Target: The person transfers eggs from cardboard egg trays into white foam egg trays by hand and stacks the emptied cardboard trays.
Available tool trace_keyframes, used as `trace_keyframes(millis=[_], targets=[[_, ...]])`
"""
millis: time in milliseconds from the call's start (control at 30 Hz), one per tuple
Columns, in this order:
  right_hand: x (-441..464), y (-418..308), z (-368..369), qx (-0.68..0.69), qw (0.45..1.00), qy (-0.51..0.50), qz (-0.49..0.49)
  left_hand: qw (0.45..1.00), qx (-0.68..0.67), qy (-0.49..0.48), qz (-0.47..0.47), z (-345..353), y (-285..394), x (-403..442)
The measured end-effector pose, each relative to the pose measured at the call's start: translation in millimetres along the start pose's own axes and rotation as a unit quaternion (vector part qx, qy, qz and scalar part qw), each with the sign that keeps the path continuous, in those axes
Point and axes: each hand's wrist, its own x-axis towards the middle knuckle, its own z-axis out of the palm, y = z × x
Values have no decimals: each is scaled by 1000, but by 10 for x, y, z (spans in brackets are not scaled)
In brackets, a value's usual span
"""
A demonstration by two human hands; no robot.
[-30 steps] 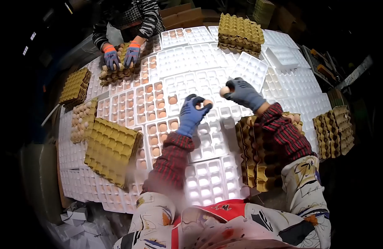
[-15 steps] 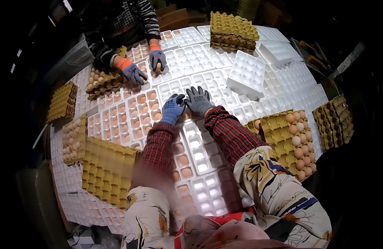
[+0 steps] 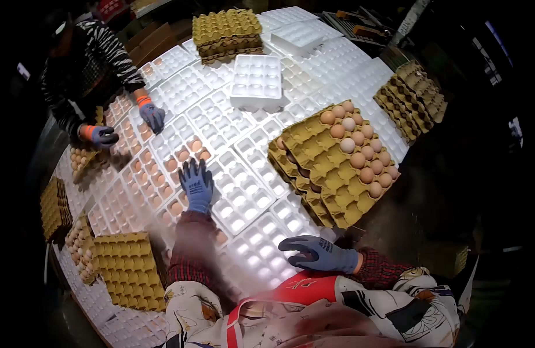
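Note:
My left hand [image 3: 196, 185], in a blue-grey glove, lies with fingers spread over a white tray, just below several brown eggs [image 3: 196, 145] in its pockets. No egg shows in that hand. My right hand [image 3: 318, 253], also gloved, hovers near my body at the lower edge of a white tray [image 3: 261, 246] with vacant pockets. Its fingers are apart and hold nothing visible. Above it, to the right, a yellow egg carton stack [image 3: 319, 156] carries brown and pale eggs [image 3: 366, 175] along its right side.
Across the table, a person's gloved hands [image 3: 152, 116] are over trays at the upper left. Yellow carton stacks stand at the top [image 3: 227, 29], lower left [image 3: 128, 269] and right [image 3: 411, 101]. A raised stack of white trays [image 3: 256, 81] sits in the upper middle.
My hands have separated; the right has come back toward my body, while the left is spread over the trays. Earlier both held eggs. The view has turned, and the other person's hands have moved apart.

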Motion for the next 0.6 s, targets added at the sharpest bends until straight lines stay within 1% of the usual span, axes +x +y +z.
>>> trace_keyframes(millis=[33, 67, 100, 133, 167, 200, 233, 267, 300, 333, 367, 400, 433, 467, 500, 533, 600], targets=[[-213, 5, -113, -17, 1000, 4, -8, 999, 32, -9, -7, -26, 54, 21], [-388, -182, -306, 2, 1000, -5, 6, 999, 13, 1, -32, -78, 163, 53], [-608, -317, -500, 34, 999, 4, 29, 988, -150, 30, -23, -106, 327, 77], [-756, -375, -714, 68, 997, 2, 37, 972, -233, 41, -5, -378, 620, 165], [-921, -336, -964, 29, 998, 53, 2, 948, -313, 50, 14, -670, 913, 253], [-1118, -316, -1258, -8, 990, 131, 52, 945, -322, 39, 47, -1218, 1501, 261], [-1246, -212, -1488, 5, 964, 264, 34, 915, -401, -6, 52, -1637, 2002, 224], [-1342, -59, -1817, -162, 932, 324, 30, 877, -476, -46, 55, -1931, 2488, 191], [-1425, 103, -2118, -320, 869, 377, 26, 871, -472, -101, 95, -2092, 2854, 122], [-1494, 231, -2371, -399, 852, 335, 49, 858, -473, -139, 143, -2221, 3234, 55], [-1521, 363, -2534, -398, 875, 274, 27, 886, -388, -156, 199, -2355, 3594, 39], [-1537, 489, -2650, -397, 893, 211, 3, 906, -326, -141, 232, -2334, 3886, 18], [-1535, 589, -2703, -393, 895, 211, -8, 918, -299, -130, 227, -2169, 4096, -33], [-1509, 678, -2746, -379, 908, 175, -24, 923, -289, -128, 222, -2057, 4242, -53], [-1476, 755, -2828, -368, 919, 136, -43, 941, -207, -156, 216, -1978, 4371, -38], [-1465, 826, -2907, -365, 920, 130, -54, 952, -124, -188, 206, -1923, 4456, -43], [-1437, 969, -3025, -184, 973, 131, -43, 955, -126, -196, 181, -1910, 4482, -58]])
